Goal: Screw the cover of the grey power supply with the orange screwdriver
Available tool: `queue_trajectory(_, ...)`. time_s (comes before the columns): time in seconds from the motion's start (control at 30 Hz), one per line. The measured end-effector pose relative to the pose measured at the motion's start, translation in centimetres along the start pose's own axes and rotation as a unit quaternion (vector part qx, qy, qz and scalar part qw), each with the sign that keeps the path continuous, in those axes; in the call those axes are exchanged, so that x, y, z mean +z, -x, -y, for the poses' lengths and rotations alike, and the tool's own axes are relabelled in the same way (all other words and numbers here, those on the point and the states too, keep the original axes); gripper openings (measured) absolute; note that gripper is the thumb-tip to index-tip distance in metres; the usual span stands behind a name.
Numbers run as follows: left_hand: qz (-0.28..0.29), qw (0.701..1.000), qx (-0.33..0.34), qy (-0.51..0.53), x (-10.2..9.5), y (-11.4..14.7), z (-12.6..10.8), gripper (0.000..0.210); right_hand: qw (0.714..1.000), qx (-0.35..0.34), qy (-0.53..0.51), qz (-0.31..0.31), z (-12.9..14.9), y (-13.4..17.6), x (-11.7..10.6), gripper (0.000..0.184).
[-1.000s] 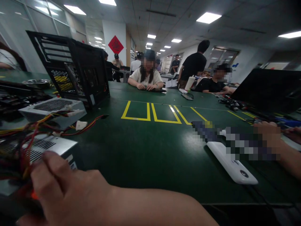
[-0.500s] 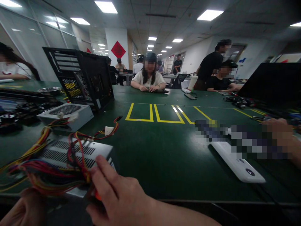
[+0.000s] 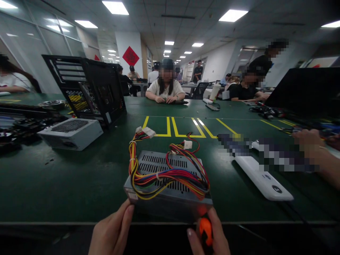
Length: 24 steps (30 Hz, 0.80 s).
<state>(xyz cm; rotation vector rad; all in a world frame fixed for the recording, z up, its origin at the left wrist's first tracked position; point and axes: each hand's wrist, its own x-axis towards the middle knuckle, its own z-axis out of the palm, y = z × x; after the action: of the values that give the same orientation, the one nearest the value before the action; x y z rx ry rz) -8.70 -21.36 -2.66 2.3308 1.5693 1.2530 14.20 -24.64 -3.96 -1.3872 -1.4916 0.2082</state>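
Note:
A grey metal computer power supply (image 3: 170,209) sits near the front edge of the table, vents facing up. Its bundle of red, yellow and black cables (image 3: 172,177) is tied and lies across the top, with white connectors (image 3: 148,132) at the far left end. My left hand (image 3: 113,228) pinches the near left corner of the power supply. Against its near right corner is my right hand (image 3: 212,233), fingers curled round an orange-and-black tool handle (image 3: 206,232); the rest of that tool is hidden.
A second power supply (image 3: 71,132) and a black computer case (image 3: 92,88) stand to the left. On the right are a white power strip (image 3: 262,177) and another person's hand (image 3: 309,140). Yellow tape (image 3: 188,135) marks the green table (image 3: 87,187). A person sits opposite.
The power supply has moved right, to in front of me, and is turned. Its cables now lie gathered on top. My left hand has come from the cables to its corner; my right hand has shifted right.

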Motion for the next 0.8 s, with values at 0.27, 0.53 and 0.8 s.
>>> queue_trajectory(0.27,0.067,0.997,-0.025,0.013,0.9,-1.2,-0.2,0.034,0.998,0.035,-0.026,0.053,-2.2,-1.0,-2.6,0.043)
queue_trajectory(0.53,0.193,0.967,-0.136,-0.092,2.0,-6.5,-1.1,0.043,0.984,0.123,-0.108,0.077,-1.5,-7.5,-2.8,0.044)
queue_trajectory(0.8,0.218,0.961,-0.134,-0.102,3.0,-14.6,-1.0,0.050,0.973,0.142,-0.145,0.114,-3.4,-14.4,-1.4,0.051)
